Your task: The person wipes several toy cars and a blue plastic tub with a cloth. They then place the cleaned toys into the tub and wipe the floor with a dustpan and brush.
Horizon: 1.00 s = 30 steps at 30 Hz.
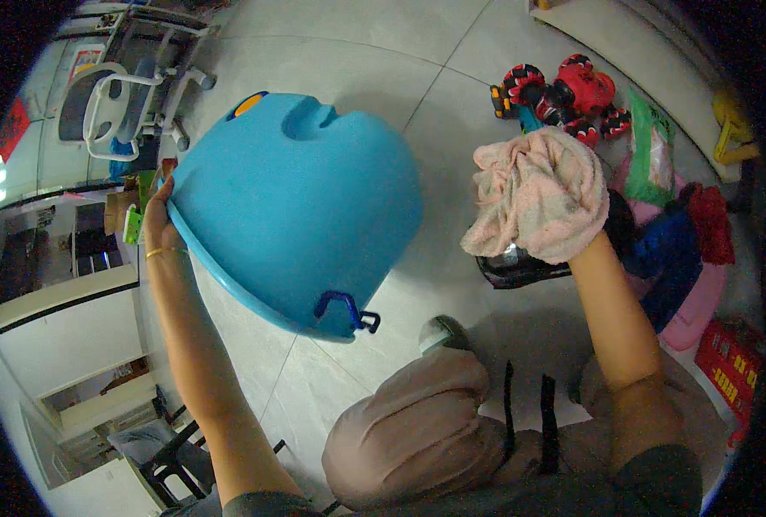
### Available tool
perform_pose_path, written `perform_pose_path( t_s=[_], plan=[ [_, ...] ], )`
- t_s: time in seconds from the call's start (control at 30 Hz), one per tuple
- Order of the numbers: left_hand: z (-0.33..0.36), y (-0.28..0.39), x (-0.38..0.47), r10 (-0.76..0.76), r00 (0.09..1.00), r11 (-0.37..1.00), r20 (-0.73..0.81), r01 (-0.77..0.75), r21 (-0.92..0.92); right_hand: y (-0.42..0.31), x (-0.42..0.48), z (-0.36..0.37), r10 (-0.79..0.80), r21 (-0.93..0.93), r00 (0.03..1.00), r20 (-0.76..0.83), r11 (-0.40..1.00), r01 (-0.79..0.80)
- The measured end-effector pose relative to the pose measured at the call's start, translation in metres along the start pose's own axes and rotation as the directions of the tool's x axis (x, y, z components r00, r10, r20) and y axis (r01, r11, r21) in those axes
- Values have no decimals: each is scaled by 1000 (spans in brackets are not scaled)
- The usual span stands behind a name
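Observation:
A large blue plastic tub [292, 200], seen from outside, is tipped on its side before me, with a dark blue clip at its rim and an orange oval near the far end. My left hand [158, 210] grips its rim at the left; a thin yellow band circles that wrist. A pink and grey cloth [541, 194] covers my right hand, which is raised to the right of the tub, apart from it. The fingers are hidden under the cloth. Below the cloth lies a black item [515, 274] with a shiny part, mostly covered from view.
Red and black toy-like pieces [583, 90] and a green and clear packet [651, 152] lie on the floor at the right. A pink basin [696, 320] with dark cloths and a red printed bag [729, 371] are nearer me. A grey and white chair [108, 116] stands upper left.

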<state>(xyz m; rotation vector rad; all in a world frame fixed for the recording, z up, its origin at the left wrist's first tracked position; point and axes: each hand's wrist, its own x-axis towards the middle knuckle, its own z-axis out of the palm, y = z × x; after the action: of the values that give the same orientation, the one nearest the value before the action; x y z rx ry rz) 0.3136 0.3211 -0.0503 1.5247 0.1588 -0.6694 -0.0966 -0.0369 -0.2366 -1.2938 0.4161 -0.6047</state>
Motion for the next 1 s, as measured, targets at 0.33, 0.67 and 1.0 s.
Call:
perform_pose_path(
  t_s=[0.33, 0.67, 1.0],
  plan=[
    [-80, -46, 19, -75, 956, 975, -285, 10, -222, 7, -3, -11, -101, -118, 995, 21, 988, 102],
    [-13, -62, -8, -25, 880, 960, -474, -111, -257, -3, 5, 24, -723, -603, 686, 81, 513, 611],
    [133, -129, -99, 188, 969, 945, -157, -223, -240, 58, 18, 159, -20, -886, 955, 297, 367, 283]
  ],
)
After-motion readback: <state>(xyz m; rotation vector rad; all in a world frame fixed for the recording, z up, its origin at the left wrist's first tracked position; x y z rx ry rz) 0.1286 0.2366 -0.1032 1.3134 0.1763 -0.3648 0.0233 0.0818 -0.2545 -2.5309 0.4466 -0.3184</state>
